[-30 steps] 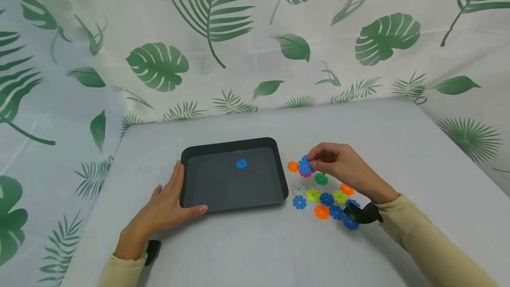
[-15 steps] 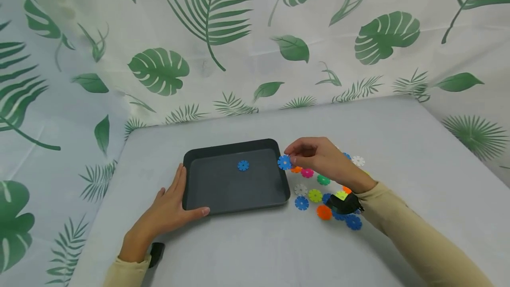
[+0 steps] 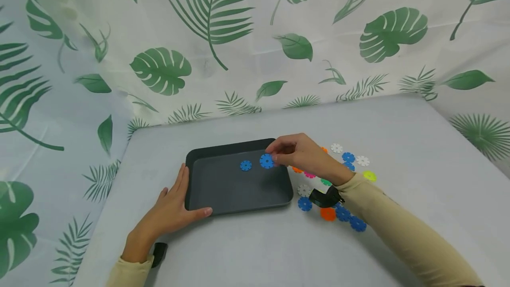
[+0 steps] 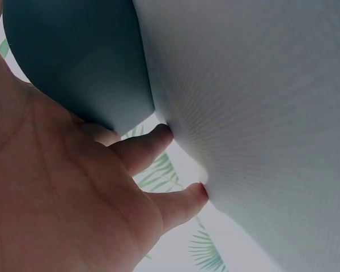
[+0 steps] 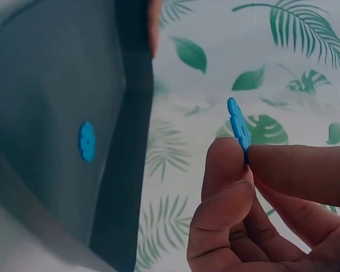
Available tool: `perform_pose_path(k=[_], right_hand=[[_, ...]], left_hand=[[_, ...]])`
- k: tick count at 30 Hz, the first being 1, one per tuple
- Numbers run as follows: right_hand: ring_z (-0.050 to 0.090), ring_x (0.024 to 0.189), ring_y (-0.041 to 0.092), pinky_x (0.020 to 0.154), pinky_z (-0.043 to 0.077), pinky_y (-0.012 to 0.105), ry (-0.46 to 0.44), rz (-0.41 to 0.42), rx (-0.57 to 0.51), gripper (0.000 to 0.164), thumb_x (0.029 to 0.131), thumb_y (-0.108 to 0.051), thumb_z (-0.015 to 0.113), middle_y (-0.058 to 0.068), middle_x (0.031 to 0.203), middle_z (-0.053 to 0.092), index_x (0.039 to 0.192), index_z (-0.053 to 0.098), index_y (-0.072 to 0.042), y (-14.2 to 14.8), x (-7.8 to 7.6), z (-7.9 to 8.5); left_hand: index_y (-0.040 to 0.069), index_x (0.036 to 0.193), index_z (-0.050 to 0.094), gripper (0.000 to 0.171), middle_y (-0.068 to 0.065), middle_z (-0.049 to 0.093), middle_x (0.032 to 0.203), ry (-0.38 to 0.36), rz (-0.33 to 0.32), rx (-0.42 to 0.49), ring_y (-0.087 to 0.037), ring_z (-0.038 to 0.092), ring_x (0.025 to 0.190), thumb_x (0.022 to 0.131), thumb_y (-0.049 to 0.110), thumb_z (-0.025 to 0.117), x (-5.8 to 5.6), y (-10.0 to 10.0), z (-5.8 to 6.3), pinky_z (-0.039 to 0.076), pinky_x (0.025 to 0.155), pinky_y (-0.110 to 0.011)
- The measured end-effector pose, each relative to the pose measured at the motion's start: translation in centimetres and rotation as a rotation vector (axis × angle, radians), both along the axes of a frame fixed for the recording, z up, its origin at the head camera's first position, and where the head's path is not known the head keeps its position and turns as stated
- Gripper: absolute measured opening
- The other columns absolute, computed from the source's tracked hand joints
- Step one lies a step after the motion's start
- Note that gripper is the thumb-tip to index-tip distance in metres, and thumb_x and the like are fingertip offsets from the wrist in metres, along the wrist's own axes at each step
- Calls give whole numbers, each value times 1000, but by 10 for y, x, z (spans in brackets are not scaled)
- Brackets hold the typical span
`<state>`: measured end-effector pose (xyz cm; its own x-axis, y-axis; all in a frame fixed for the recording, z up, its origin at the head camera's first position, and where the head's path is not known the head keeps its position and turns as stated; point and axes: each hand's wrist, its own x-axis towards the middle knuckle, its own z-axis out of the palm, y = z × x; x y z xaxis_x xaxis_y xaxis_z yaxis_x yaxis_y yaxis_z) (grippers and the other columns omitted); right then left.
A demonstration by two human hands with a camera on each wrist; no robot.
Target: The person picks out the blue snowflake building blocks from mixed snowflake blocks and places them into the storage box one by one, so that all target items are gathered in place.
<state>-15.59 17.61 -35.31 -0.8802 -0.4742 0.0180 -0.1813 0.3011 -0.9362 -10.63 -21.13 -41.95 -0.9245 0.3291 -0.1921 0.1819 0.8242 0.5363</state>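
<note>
Between thumb and fingertips my right hand [image 3: 300, 152] pinches a blue notched plastic disc [image 3: 266, 160], held over the right part of a dark grey tray [image 3: 239, 196]. In the right wrist view the pinched disc [image 5: 239, 126] stands on edge above the fingertips. Another blue disc [image 3: 245, 165] lies flat on the tray floor, left of the held one. My left hand [image 3: 169, 209] rests against the tray's left side, fingers straight along the wall and thumb at the front rim. The left wrist view shows its palm and fingertips beside the tray's outer wall [image 4: 73, 56].
Loose notched discs lie on the table right of the tray, partly hidden by my right arm: orange [image 3: 328, 214], blue [image 3: 357, 223], white [image 3: 336, 148], yellow [image 3: 369, 176], pink and green. A leaf-printed cloth [image 3: 239, 79] hangs behind the white table [image 3: 247, 251].
My right hand has carried the blue disc leftward from the loose discs, across the tray's right rim, to above the tray. The left hand has stayed at the tray's side.
</note>
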Motion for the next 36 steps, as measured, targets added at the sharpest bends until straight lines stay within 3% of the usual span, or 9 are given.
perform_pose_path(k=[4, 11, 17, 21, 29, 36], right_hand=[[74, 99, 34, 93, 58, 53, -3, 16, 12, 20, 102, -8, 69, 8, 110, 76, 120, 77, -2, -11, -6, -2], [72, 101, 39, 88, 58, 41, -24, 34, 15, 20, 101, -10, 69, 9, 108, 76, 118, 77, -3, -27, -15, -4], [69, 97, 44, 83, 56, 45, -35, 51, 14, 18, 99, -5, 68, 11, 100, 75, 114, 76, -1, -41, -25, -12], [71, 90, 39, 79, 57, 46, -46, 60, 64, 17, 96, 0, 67, 9, 93, 75, 111, 77, 1, -49, -31, -19], [71, 77, 25, 71, 58, 35, -22, 104, 231, 12, 93, 2, 71, 5, 82, 74, 103, 77, 1, -60, -38, -31], [70, 73, 17, 68, 57, 30, -19, 153, 306, 13, 94, 5, 69, 5, 82, 74, 104, 77, 3, -64, -38, -36]], left_hand=[[1, 170, -10, 136, -17, -13, 178, -4, 1, 3, -45, 12, 161, 89, 70, 75, 0, -1, -1, 5, 118, -79], [1, 170, -10, 136, -17, -12, 178, 4, -6, -4, -45, 14, 161, 89, 71, 75, -1, -1, -1, 6, 117, -80], [1, 170, -9, 137, -16, -12, 178, 11, -1, -17, -45, 14, 161, 88, 72, 75, -2, -2, -2, 6, 118, -80], [2, 170, -10, 137, -15, -13, 178, -2, 2, -17, -44, 12, 161, 88, 73, 75, -2, -1, -2, 5, 118, -79], [1, 170, -10, 136, -14, -14, 178, -13, 3, -10, -44, 12, 161, 89, 72, 74, -1, -1, -1, 5, 118, -79], [1, 170, -9, 136, -15, -13, 178, -1, 1, -6, -44, 13, 161, 89, 71, 75, 0, 0, 0, 5, 118, -79]])
